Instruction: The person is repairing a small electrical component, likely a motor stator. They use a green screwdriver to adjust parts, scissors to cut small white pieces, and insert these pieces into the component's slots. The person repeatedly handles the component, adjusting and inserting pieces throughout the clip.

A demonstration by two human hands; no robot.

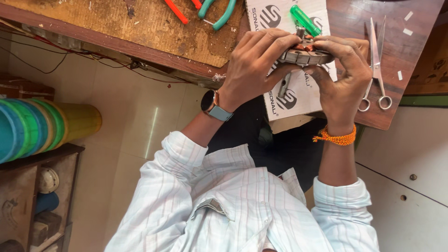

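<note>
Metal ring with copper coils (305,53) sits gripped between both hands: the left hand (254,65) curls its fingers over the ring, the right hand (343,77) pinches its edge. Just beyond lies a green screwdriver (305,19); right of the right hand, scissors (378,60).

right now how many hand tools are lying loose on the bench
4 visible: scissors right of the right hand, a green-handled tool above both hands, green-handled pliers and a red-handled tool at the top edge. Others may be hidden.
</note>
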